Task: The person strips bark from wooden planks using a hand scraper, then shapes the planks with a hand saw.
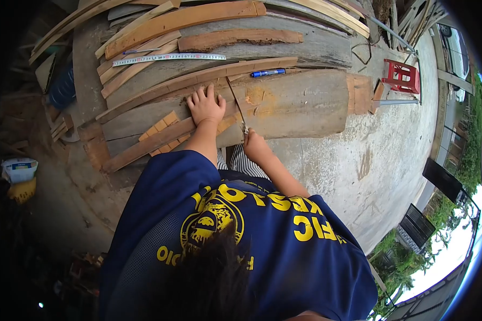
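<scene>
My left hand point(205, 106) lies flat with its fingers spread on a long brown wooden strip point(163, 138), pressing it against the worn plank bench. My right hand point(256, 146) is closed around the handle of a thin-bladed saw point(235, 99), at the bench's near edge. The saw's narrow blade points away from me and crosses the strip near its right end. Beneath the strip lies a lighter wooden piece point(168, 122) with lines across it. Beyond my left hand, a long curved wooden strip point(160, 90) with marks across it spans the bench.
A blue marker point(268, 73) sits by the curved strip. Farther back are a white ruler point(168, 59), a pen point(141, 51) and several boards point(182, 27). A red stool point(400, 76) stands on the concrete floor at right. Bags point(20, 176) lie at left.
</scene>
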Available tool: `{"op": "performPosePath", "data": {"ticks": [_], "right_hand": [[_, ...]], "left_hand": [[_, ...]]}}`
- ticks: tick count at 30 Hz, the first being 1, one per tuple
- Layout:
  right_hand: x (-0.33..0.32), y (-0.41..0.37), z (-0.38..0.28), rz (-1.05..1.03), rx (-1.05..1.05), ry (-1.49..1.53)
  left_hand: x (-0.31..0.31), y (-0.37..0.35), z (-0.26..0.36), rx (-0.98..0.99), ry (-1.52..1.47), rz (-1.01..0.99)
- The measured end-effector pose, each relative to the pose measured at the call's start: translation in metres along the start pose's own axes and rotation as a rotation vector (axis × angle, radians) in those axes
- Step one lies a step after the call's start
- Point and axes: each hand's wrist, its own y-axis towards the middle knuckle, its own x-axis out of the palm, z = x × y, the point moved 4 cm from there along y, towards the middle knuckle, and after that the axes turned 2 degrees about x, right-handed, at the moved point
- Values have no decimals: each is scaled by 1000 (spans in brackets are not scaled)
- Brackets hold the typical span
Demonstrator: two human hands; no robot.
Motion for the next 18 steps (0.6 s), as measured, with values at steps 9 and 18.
{"op": "performPosePath", "data": {"ticks": [9,18], "right_hand": [[-10,-27,12,-13,58,38],[-21,-49,7,-25,111,67]], "left_hand": [[-1,1,0,0,0,6],[2,1,-1,10,3,12]]}}
